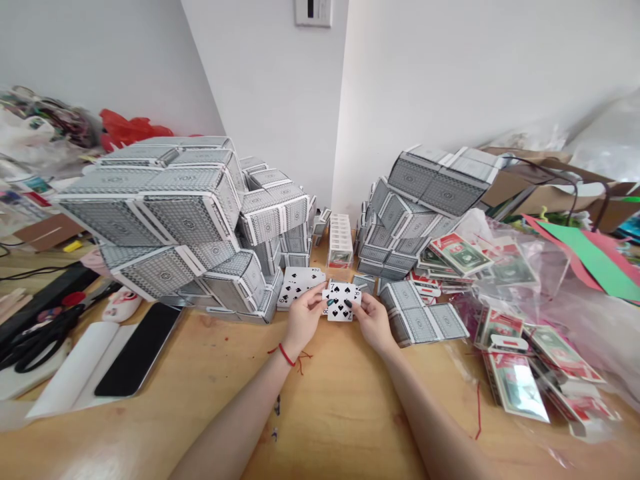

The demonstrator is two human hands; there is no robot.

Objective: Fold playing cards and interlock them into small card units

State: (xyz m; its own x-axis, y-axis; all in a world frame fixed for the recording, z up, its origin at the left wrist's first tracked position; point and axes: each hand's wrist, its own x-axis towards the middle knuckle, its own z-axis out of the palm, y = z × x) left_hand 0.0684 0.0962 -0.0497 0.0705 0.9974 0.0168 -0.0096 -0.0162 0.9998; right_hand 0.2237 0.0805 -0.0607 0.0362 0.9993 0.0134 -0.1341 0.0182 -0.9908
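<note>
Between my two hands are two playing cards [343,311], a seven of spades laid crosswise over an eight. My left hand [306,312] pinches them at the left edge, thumb on top. On the right edge, my right hand [373,319] grips the same cards, its thumb also on the face. Just left of my left hand lies a face-up stack of cards [295,281] on the table. Grey-patterned blocks folded from cards [425,320] stand close to the right of my right hand.
Tall piles of card blocks rise on the left [175,213] and right [420,180]. A row of card blocks [340,243] stands between them. A black phone [139,350] and scissors [45,337] lie left. Red card boxes [515,383] and plastic wrap are scattered right.
</note>
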